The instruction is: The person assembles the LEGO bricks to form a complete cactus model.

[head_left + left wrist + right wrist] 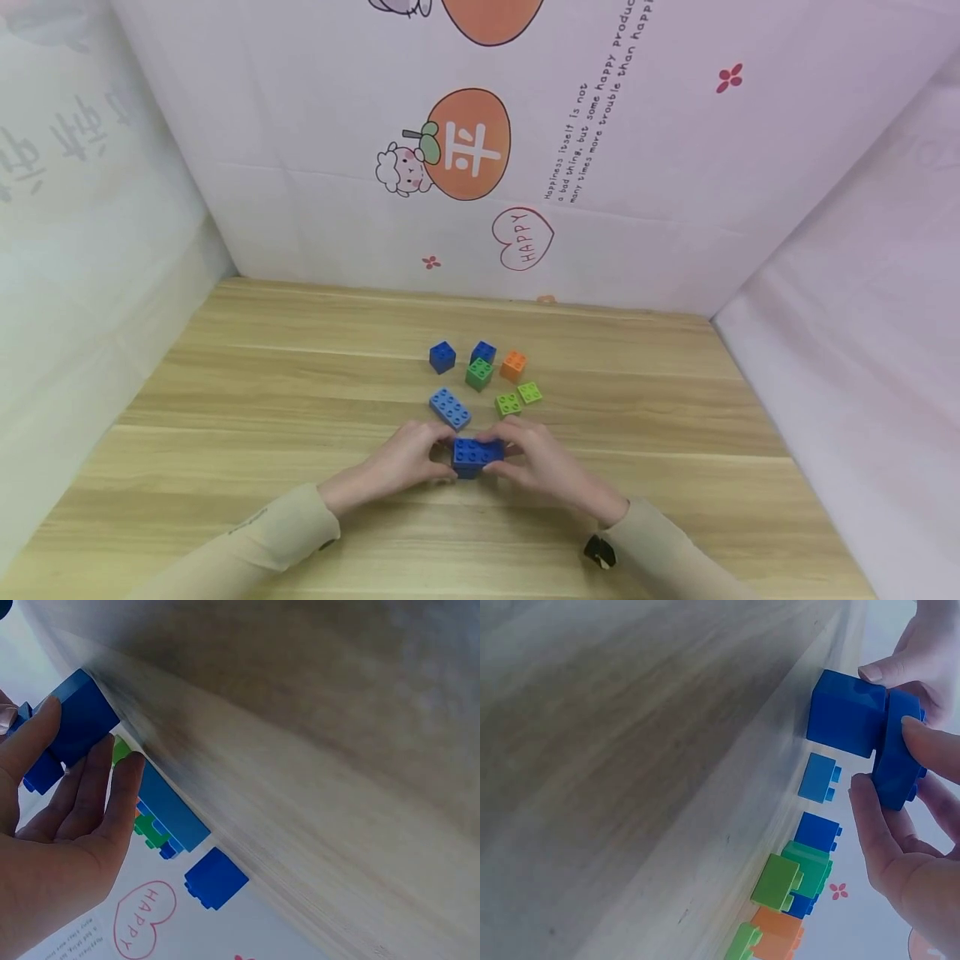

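A long dark blue toy brick (476, 451) with studs on top lies across a taller blue block (844, 712), sticking out past one side of it. My right hand (546, 460) pinches the long brick between thumb and fingers at its overhanging end. On the other side, my left hand (401, 460) holds the taller block, its thumb along one face in the left wrist view. A narrow gap shows between the two pieces in the right wrist view. Just beyond my hands lies a lighter blue flat brick (450, 409).
Further back stand two small dark blue bricks (442, 357), a green brick (480, 374) and an orange brick (514, 365). Two lime bricks (507, 405) lie nearer the right hand. A black object (600, 552) is beside the right sleeve. White printed cloth (337, 217) walls the wooden table.
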Demonstrator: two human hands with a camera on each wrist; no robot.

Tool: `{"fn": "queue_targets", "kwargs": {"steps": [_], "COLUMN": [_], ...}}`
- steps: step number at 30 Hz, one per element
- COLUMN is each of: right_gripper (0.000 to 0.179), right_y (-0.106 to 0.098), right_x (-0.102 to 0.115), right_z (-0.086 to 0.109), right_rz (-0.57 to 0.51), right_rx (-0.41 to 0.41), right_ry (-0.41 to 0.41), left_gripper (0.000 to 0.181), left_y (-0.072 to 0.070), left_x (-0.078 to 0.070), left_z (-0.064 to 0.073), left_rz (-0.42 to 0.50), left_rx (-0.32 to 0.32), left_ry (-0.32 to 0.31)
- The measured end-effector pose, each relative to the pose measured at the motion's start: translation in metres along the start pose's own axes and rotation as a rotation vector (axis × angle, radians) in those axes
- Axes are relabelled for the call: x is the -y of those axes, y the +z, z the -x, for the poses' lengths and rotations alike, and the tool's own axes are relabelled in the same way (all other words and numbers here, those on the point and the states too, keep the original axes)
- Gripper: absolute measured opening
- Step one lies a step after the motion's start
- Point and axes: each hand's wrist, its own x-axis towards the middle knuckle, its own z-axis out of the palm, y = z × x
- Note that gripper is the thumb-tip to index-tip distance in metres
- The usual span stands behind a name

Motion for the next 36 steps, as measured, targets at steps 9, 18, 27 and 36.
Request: {"fn": "queue_targets", "kwargs": {"steps": [9, 18, 27, 36], "right_gripper": [0.032, 0.033, 0.033, 0.033], "right_y": [0.0023, 0.0021, -0.0027, -0.0018], "right_x": [-0.0021, -0.0035, 0.0039, 0.0018], "right_z": [0.0008, -0.0010, -0.0055, -0.0063], "right_rz": [0.016, 0.018, 0.078, 0.033], "right_rx": [-0.009, 0.003, 0.020, 0.030], "right_ry": [0.000, 0.009, 0.036, 0.022], "left_gripper": [0.038, 0.039, 0.038, 0.038], "left_y": [-0.0001, 0.0024, 0.0023, 0.0014], "left_x": [0.0015, 0.0009, 0.0008, -0.0001], "left_z": [-0.0017, -0.0033, -0.0043, -0.0034], "left_rz": [-0.013, -0.044, -0.054, -0.038], "left_rx": [0.004, 0.000, -0.008, -0.005], "left_ry": [0.004, -0.009, 0.008, 0.003]}}
